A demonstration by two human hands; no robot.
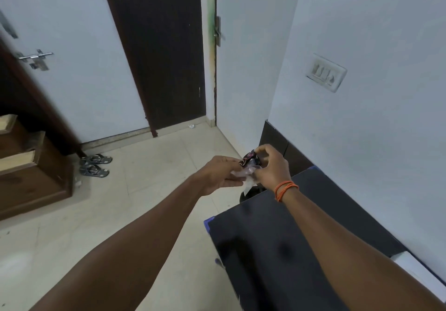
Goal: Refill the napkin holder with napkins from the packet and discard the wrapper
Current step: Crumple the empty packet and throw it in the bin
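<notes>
Wrapper (248, 166), crumpled, is pinched between both hands, left hand (218, 174) and right hand (271, 166), out past the dark tabletop (277, 238); refilling looks finished, discarding remains.

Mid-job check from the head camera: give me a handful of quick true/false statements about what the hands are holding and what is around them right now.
1. Both hands grip the crumpled clear and dark plastic wrapper. True: the left hand and right hand pinch it between them.
2. The wrapper lies on the floor. False: it is held in the air, above the far edge of the dark table top.
3. An orange thread band is on the right wrist. True.
4. The pair of grey sandals sits on the table. False: they lie on the tiled floor near the white door.
5. A napkin holder shows clearly. False: none is visible.
</notes>
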